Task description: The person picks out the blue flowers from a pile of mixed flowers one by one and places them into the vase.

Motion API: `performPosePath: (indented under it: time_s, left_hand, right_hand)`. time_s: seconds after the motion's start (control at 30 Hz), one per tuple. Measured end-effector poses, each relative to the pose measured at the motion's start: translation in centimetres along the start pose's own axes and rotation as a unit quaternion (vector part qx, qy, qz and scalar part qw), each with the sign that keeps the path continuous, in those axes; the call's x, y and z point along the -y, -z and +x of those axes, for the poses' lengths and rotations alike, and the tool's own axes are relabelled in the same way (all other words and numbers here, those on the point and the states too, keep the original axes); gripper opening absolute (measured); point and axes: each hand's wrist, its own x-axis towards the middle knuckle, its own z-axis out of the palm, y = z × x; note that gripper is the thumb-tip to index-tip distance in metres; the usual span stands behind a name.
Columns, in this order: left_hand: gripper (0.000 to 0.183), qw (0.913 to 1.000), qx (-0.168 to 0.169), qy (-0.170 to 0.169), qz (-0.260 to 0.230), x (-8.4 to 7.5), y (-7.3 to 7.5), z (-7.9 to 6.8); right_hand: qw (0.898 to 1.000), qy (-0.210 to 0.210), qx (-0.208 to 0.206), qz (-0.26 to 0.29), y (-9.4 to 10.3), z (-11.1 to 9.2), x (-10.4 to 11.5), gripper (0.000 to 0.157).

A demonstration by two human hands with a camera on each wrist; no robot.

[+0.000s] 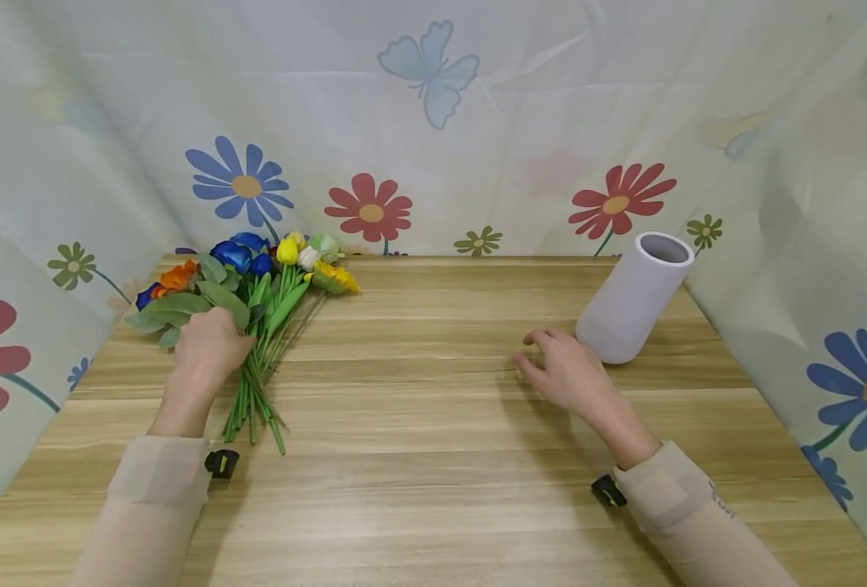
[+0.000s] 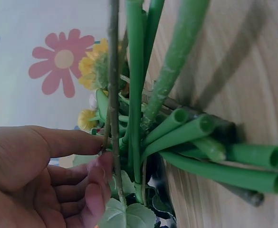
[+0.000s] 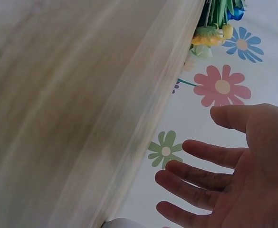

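A bunch of artificial flowers (image 1: 268,314) in blue, orange, yellow and white lies on the left of the wooden table, green stems (image 1: 246,403) toward the near side. My left hand (image 1: 209,346) is at the left of the bunch. In the left wrist view its thumb and index finger pinch a thin brownish flower stem (image 2: 113,95) beside thicker green stems (image 2: 135,85). On the right stands a white vase (image 1: 631,302), its mouth upward. My right hand (image 1: 569,371) is just left of the vase's base; in the right wrist view its fingers (image 3: 200,152) are spread, holding nothing.
The wooden table (image 1: 419,391) reaches back to a pale curtain (image 1: 507,147) printed with flowers and a butterfly. Curtain also hangs along the left and right sides. A small black device (image 1: 222,464) is worn at the left wrist, another (image 1: 609,492) at the right.
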Motion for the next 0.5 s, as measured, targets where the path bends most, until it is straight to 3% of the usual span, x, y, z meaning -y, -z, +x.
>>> performPosePath:
  time_s: [0.3, 0.5]
  left_hand:
    - [0.050, 0.9989, -0.011, -0.025, -0.039, 0.20, 0.16, 0.01]
    - [0.037, 0.9986, -0.006, -0.030, -0.043, 0.25, 0.27, 0.25]
  right_hand:
    - [1.000, 0.003, 0.002, 0.001, -0.11, 0.01, 0.02, 0.042]
    - [1.000, 0.003, 0.003, 0.004, -0.14, 0.01, 0.13, 0.041]
